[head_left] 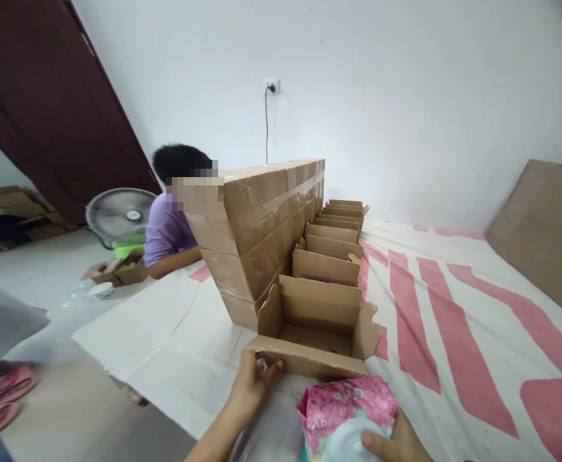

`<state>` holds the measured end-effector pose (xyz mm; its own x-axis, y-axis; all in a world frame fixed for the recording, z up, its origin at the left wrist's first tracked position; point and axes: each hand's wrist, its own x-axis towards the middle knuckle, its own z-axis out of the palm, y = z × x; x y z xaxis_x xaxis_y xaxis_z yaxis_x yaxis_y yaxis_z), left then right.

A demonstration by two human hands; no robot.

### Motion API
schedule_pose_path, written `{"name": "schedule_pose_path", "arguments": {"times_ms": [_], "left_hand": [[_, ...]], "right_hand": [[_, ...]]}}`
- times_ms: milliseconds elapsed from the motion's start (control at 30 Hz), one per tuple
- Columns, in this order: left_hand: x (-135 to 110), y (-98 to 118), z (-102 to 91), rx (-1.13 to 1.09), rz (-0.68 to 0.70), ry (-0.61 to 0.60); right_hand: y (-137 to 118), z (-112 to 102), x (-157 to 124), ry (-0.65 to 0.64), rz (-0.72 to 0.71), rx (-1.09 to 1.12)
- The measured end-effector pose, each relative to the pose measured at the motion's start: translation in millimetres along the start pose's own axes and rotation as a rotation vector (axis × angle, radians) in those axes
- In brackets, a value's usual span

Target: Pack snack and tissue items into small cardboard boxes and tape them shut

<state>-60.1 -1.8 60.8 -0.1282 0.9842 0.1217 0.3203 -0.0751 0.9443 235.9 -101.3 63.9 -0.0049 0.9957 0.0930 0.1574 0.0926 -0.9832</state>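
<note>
My left hand [252, 385] rests on a clear plastic wrap [271, 430] just below the near flap of an open cardboard box [317, 327], fingers curled around the plastic. My right hand [396, 443] grips a pink patterned packet [346, 407] with a white round shape on it at the bottom edge of the view. The open box is the nearest in a row of several open cardboard boxes [333, 240] running away from me. To their left stands a stack of taped, closed cartons [262, 224].
Another person in a purple shirt [165, 231] sits behind the stack beside a floor fan [120, 215]. A white-and-pink sheet [454, 321] covers the floor. Flat cardboard [545, 231] leans at the right wall. Pink sandals [2, 398] lie at the left.
</note>
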Motion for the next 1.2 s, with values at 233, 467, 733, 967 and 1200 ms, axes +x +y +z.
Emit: {"name": "schedule_pose_path", "arguments": {"times_ms": [233, 467, 733, 967, 1200], "left_hand": [[-67, 24, 10.7, 0.094, -0.032, 0.029], [-72, 20, 19.2, 0.118, -0.042, 0.029], [-45, 20, 7.7, 0.099, -0.094, -0.103], [-35, 14, 9.4, -0.005, -0.069, -0.068], [-63, 19, 20.7, -0.349, -0.174, -0.557]], "right_hand": [[10, -3, -4, -0.023, 0.032, -0.075], [10, 3, -3, -0.013, 0.015, -0.009], [7, 9, 4, 0.049, -0.027, 0.048], [-12, 16, 7, -0.024, -0.003, 0.036], [-6, 23, 1, -0.037, 0.012, 0.107]]}}
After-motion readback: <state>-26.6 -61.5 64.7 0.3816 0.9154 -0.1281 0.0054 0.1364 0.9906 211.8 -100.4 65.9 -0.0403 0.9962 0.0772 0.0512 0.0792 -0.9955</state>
